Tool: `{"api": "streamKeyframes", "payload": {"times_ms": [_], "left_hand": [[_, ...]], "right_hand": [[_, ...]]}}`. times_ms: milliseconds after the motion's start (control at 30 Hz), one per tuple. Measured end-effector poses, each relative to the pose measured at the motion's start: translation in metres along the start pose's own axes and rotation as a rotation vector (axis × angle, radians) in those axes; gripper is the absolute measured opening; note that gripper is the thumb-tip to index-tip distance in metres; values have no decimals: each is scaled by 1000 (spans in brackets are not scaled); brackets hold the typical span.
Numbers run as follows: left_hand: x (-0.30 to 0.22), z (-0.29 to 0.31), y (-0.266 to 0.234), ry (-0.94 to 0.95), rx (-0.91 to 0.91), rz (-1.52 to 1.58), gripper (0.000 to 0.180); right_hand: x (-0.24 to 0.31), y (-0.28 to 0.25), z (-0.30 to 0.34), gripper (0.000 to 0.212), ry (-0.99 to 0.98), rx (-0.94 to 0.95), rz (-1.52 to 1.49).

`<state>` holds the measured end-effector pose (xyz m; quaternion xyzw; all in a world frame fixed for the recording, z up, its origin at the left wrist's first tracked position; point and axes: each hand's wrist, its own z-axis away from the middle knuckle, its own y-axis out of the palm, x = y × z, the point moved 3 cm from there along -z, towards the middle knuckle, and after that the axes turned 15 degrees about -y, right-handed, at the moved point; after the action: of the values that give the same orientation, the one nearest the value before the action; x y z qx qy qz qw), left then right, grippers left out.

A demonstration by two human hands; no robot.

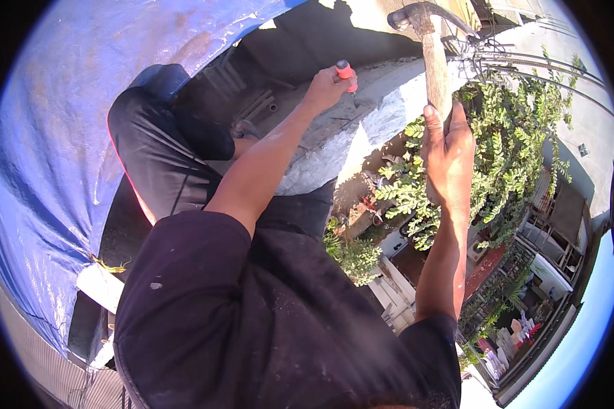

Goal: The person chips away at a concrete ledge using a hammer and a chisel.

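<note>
My left hand (324, 91) is closed around a red-handled screwdriver (345, 71) with a dark end cap. Its thin shaft points down at the rough concrete ledge (320, 146); I cannot tell whether the tip touches. In my right hand (449, 153) is a claw hammer (435, 65), gripped by its wooden handle. The hammer is raised to the right of the screwdriver, its dark metal head at the top of the view and apart from the screwdriver.
A blue tarp (54, 136) hangs along the left. Pipes (259, 105) lie in shade beyond my bent leg (157, 136). Right of the ledge is a drop with a leafy tree (505, 129) and a cluttered yard below. Metal rods (546, 65) stick out at upper right.
</note>
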<state>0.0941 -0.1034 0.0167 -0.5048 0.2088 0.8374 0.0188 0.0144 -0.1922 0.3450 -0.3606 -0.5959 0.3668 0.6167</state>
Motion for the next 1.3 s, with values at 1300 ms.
{"api": "streamKeyframes", "payload": {"times_ms": [1300], "left_hand": [[-15, -19, 36, -43, 99, -345, 33]], "right_hand": [[-4, -1, -18, 31, -3, -78, 200]]}}
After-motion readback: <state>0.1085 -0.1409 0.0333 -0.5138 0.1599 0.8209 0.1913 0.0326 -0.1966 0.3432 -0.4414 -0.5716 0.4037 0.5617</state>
